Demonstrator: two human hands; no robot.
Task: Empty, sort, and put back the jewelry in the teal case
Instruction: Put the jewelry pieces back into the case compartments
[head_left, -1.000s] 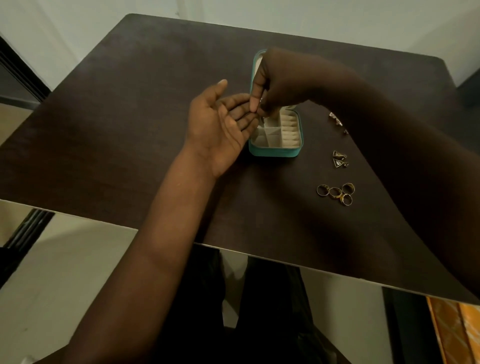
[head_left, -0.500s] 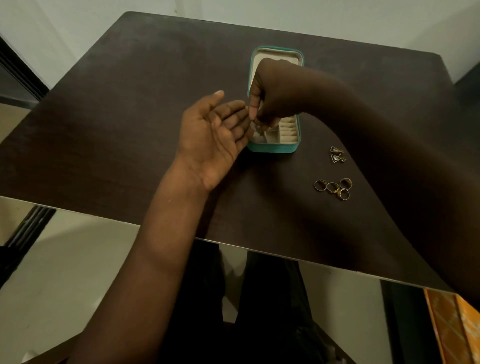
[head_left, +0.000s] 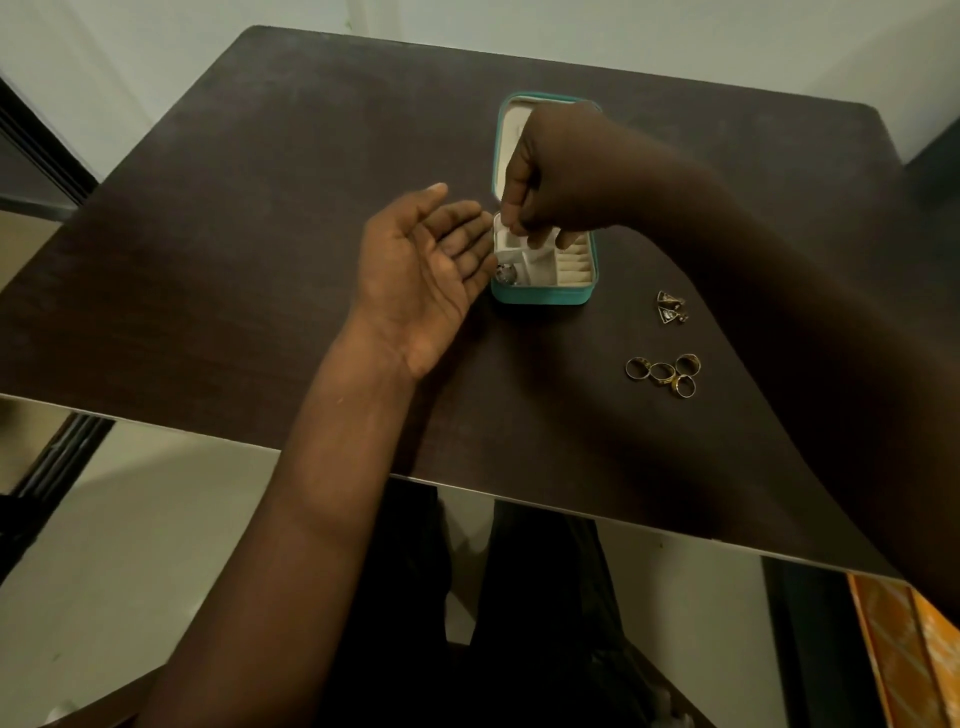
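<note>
Left hand (head_left: 426, 270) flat, palm up, empty, at 9 o'clock of teal case (head_left: 540, 296): likely serving as tray. Right hand (head_left: 550, 182) curled over compartments, pinching; item hidden. 4 rings (head_left: 665, 374) grouped at 4 o'clock on surface (head_left: 260, 208), sorted.

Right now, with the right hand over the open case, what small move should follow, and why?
Probably lower the right hand slightly and release whatever it pinches into a compartment. Its fingertips sit curled just above the teal case, the left hand is open and bare, and one small piece already lies inside.

No readable text, labels, brands or numbers anywhere: none on the teal case (head_left: 540, 296), jewelry or counter (head_left: 260, 208).
</note>
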